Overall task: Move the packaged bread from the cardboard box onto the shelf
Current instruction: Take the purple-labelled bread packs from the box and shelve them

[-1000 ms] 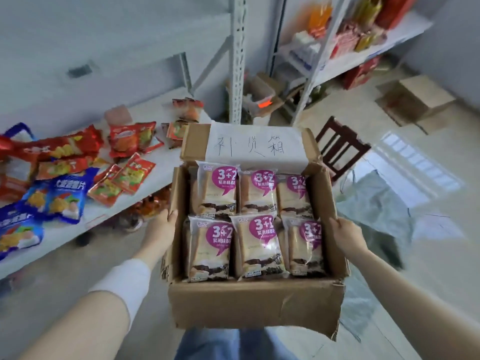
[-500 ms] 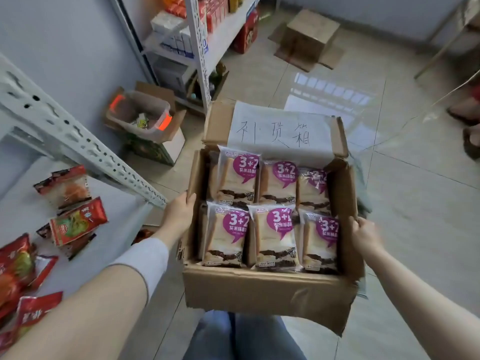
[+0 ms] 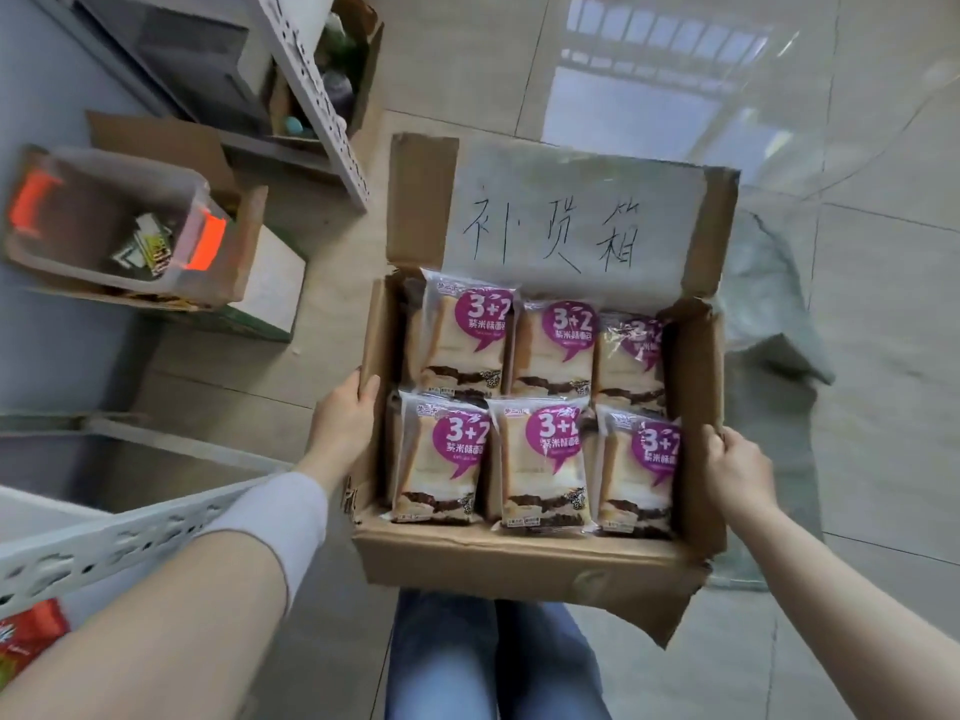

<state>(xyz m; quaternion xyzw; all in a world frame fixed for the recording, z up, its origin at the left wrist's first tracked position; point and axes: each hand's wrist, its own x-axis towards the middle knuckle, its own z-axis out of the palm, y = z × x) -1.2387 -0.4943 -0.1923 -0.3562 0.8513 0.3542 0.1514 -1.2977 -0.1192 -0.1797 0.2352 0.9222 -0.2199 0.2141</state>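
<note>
Head view: the box point(image 3: 519, 569) is at centre, gripped by both side walls. The left grip point(image 3: 345, 423), at the box's 9 o'clock, clamps the wall with its thumb over the rim; its fingers are hidden behind the cardboard. The right grip point(image 3: 737, 472), at 3 o'clock, curls over the opposite rim. Six bread packs point(image 3: 540, 459) lie inside in two rows, and a flap partly hides the 1 o'clock one. The shelf point(image 3: 104, 543) is cut off at 8 o'clock.

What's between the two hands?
The cardboard box, its side walls held by the left hand and right hand; its front row of three bread packets fills the gap (head view).
</note>
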